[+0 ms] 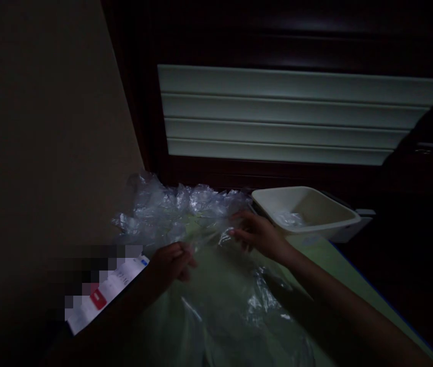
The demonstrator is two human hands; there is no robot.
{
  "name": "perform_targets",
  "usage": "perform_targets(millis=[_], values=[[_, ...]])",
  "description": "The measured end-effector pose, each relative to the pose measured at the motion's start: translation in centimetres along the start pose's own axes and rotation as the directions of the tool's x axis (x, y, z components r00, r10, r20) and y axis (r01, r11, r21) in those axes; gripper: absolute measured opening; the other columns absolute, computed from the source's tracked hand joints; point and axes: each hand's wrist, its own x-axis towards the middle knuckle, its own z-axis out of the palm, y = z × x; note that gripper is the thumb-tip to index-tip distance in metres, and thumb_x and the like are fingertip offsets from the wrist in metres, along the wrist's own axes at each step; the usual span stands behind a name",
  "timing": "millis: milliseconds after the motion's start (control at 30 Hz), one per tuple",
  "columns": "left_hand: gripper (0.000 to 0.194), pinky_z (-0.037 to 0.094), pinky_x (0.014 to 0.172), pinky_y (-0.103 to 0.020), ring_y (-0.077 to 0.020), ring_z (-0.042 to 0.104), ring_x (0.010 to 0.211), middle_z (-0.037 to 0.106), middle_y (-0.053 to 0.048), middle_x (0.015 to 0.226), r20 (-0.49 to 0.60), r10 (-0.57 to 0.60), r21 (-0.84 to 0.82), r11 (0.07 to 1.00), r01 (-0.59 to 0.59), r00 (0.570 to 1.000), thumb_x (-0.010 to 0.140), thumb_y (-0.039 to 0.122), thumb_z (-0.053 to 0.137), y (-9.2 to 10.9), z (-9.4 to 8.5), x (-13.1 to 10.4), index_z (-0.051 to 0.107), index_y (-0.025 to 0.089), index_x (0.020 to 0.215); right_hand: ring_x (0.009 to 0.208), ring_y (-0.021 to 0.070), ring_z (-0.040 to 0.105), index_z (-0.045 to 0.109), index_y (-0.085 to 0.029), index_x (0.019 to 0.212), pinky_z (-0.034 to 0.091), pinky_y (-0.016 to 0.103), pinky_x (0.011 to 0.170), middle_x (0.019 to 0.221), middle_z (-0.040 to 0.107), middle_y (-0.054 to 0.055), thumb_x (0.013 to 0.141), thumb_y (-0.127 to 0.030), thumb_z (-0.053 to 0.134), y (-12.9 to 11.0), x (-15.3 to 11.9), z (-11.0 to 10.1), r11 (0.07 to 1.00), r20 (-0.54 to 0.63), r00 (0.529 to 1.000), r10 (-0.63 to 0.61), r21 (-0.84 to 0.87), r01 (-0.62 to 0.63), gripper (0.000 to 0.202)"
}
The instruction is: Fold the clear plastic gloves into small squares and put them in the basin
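Observation:
A clear plastic bag [206, 237] is stretched between my two hands, and its loose film seems to spread down toward me. My left hand [172, 260] pinches the film's left side with fingers closed. Higher and to the right, my right hand [256, 233] grips the other side between thumb and fingers. Crumpled clear plastic [193, 199] lies in a heap behind both hands. More shiny film [265, 295] covers the green surface [315, 255] below my right hand.
A cream plastic bin [315, 227] with some clear plastic inside stands at the back right. Left of my left hand is a bright screen [119, 283], partly pixelated. A wall [55, 127] rises at left; a dark door with pale slats [277, 112] is behind. The light is dim.

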Motion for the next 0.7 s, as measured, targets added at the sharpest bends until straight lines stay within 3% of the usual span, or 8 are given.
perform_targets(millis=[100,200,267,333,400,467,567,700], values=[[0.026,0.048,0.053,-0.028,-0.0174,0.060,0.055,0.065,-0.002,0.074,-0.105,0.115,0.255,0.963,-0.085,0.988,0.078,0.043,0.052,-1.4,-0.6,0.3,0.057,0.020,0.088,0.046,0.0118,0.057,0.059,-0.017,0.103,0.041,0.020,0.041,0.059,0.058,-0.005,0.081,-0.033,0.064,3.0,0.8,1.7,0.996,0.043,0.999,-0.009,-0.085,0.012,0.028],[0.033,0.049,0.075,-0.040,-0.0254,0.062,0.082,0.063,-0.011,0.101,-0.133,0.287,0.495,0.848,-0.188,0.949,0.082,0.037,0.050,-1.6,-0.9,-0.3,0.054,0.018,0.108,0.053,0.0135,0.060,0.059,-0.017,0.108,0.042,0.021,0.047,0.062,0.062,-0.003,0.081,-0.028,0.066,5.2,1.5,2.8,0.981,0.074,0.997,-0.026,-0.192,0.040,0.030],[0.031,0.046,0.086,-0.045,-0.0295,0.058,0.099,0.059,-0.015,0.113,-0.034,0.386,0.600,0.745,-0.290,0.922,0.085,0.030,0.048,-1.3,-0.7,-0.7,0.055,0.017,0.112,0.060,0.0152,0.062,0.057,-0.017,0.114,0.044,0.023,0.052,0.069,0.066,0.000,0.082,-0.025,0.066,6.1,1.9,3.1,0.962,0.082,0.996,-0.034,-0.268,0.055,0.034],[0.025,0.044,0.091,-0.045,-0.0297,0.056,0.106,0.061,-0.013,0.112,0.138,0.434,0.645,0.643,-0.413,0.890,0.085,0.026,0.049,-1.1,-0.4,-0.9,0.059,0.018,0.106,0.066,0.0173,0.064,0.053,-0.018,0.122,0.047,0.025,0.057,0.076,0.069,0.002,0.082,-0.023,0.065,6.4,2.2,3.2,0.936,0.088,0.995,-0.042,-0.345,0.070,0.042],[0.026,0.043,0.096,-0.043,-0.0294,0.055,0.111,0.062,-0.012,0.116,0.291,0.430,0.657,0.559,-0.505,0.855,0.083,0.027,0.054,-1.1,0.0,-0.9,0.061,0.018,0.107,0.076,0.0209,0.066,0.048,-0.017,0.130,0.050,0.030,0.066,0.088,0.071,0.007,0.081,-0.022,0.066,6.3,2.3,3.1,0.903,0.091,0.994,-0.058,-0.420,0.091,0.053],[0.036,0.039,0.101,-0.045,-0.0310,0.049,0.121,0.057,-0.014,0.128,0.368,0.399,0.677,0.505,-0.536,0.840,0.084,0.030,0.057,-1.5,0.4,-0.8,0.057,0.016,0.117,0.093,0.0263,0.064,0.044,-0.017,0.135,0.049,0.038,0.080,0.109,0.066,0.014,0.081,-0.018,0.064,5.6,2.1,3.1,0.863,0.088,0.992,-0.092,-0.489,0.124,0.058],[0.052,0.034,0.106,-0.048,-0.0332,0.038,0.132,0.042,-0.020,0.142,0.393,0.346,0.720,0.460,-0.519,0.852,0.087,0.038,0.054,-2.8,1.0,-0.6,0.046,0.011,0.131,0.117,0.0294,0.053,0.044,-0.016,0.136,0.040,0.046,0.097,0.132,0.053,0.018,0.088,-0.013,0.051,4.1,1.1,3.7,0.808,0.108,0.980,-0.164,-0.556,0.197,0.049],[0.066,0.028,0.111,-0.047,-0.0330,0.023,0.139,0.029,-0.023,0.148,0.416,0.326,0.737,0.426,-0.525,0.849,0.092,0.049,0.044,-4.4,1.8,-0.6,0.037,0.003,0.139,0.125,0.0256,0.048,0.041,-0.011,0.139,0.041,0.039,0.102,0.138,0.049,0.018,0.094,-0.025,0.045,3.2,-1.2,5.6,0.761,0.232,0.942,-0.242,-0.557,0.332,0.047]])
